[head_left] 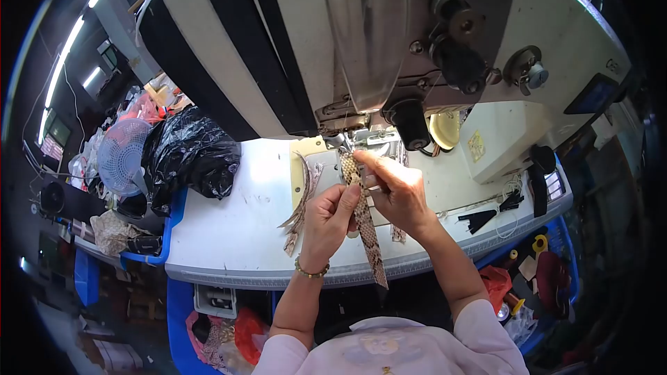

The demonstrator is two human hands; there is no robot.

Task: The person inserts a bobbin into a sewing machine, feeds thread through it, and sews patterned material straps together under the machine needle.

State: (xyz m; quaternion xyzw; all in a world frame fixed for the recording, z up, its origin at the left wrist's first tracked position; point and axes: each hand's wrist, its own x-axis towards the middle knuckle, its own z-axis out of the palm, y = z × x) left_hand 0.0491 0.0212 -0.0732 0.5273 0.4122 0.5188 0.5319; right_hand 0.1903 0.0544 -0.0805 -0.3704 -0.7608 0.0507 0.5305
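Note:
A snakeskin-patterned strip (369,246) runs from under the sewing machine's needle area (344,140) down toward the table's front edge, its lower end hanging over. My left hand (333,215), with a beaded bracelet at the wrist, pinches the strip midway, thumb on top. My right hand (399,191) holds the strip's upper part close to the presser foot, fingers closed at its right edge. The fingertips under the strip are hidden. More patterned strips (297,219) lie left of my left hand, and another strip (398,233) shows partly behind my right wrist.
The sewing machine head (445,35) fills the space above my hands. Black scraps (479,219) and white cord lie on the table (215,236) at right. Blue bins (182,319) with materials stand below both sides. A black plastic bag (198,153) and a fan (124,156) are at left.

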